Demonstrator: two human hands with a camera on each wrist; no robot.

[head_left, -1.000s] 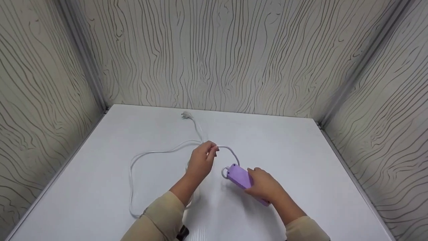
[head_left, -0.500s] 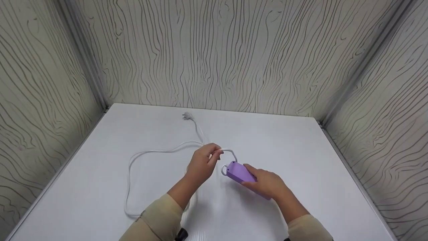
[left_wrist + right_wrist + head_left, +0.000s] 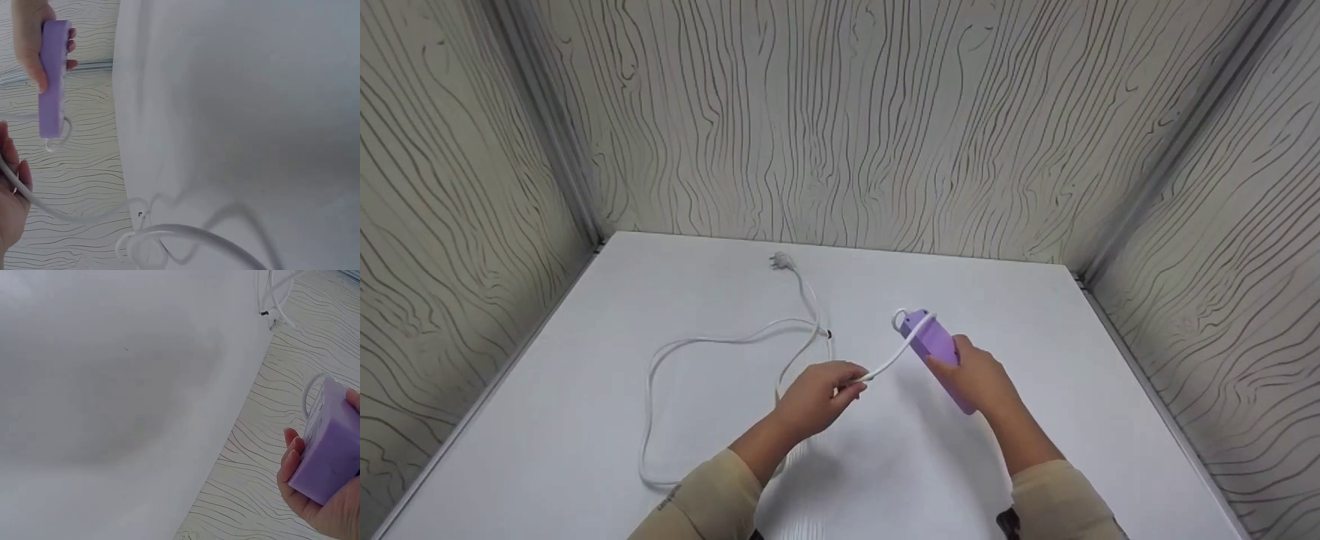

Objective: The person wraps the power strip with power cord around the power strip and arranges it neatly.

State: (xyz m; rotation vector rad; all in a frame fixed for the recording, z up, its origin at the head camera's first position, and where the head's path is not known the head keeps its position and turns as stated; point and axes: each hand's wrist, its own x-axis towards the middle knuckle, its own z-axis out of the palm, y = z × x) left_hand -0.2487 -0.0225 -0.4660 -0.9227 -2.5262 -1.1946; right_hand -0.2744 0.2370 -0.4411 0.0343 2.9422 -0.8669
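Note:
My right hand (image 3: 976, 375) grips a purple power strip (image 3: 934, 337) around its body, holding it tilted above the table. In the right wrist view the fingers wrap the purple strip (image 3: 332, 439), and a white loop shows at its far end. My left hand (image 3: 819, 397) pinches the white cord (image 3: 894, 358) a short way from where it crosses the strip's upper end. From the left hand the cord trails down to the table, as the left wrist view shows with the cord (image 3: 73, 216) hanging across the palm. Part of the cord is hidden under the left forearm.
The cord's three-pin plug (image 3: 781, 260) lies near the back of the white table (image 3: 660, 277). A wide cord loop (image 3: 648, 420) spreads over the left side, with a small dark tie (image 3: 829, 334) near the crossing. Wood-grain panels (image 3: 840, 127) stand behind and at both sides.
The power strip has moved up and slightly right in my right hand. My left hand has come down toward me with the cord, which now runs across the strip's end.

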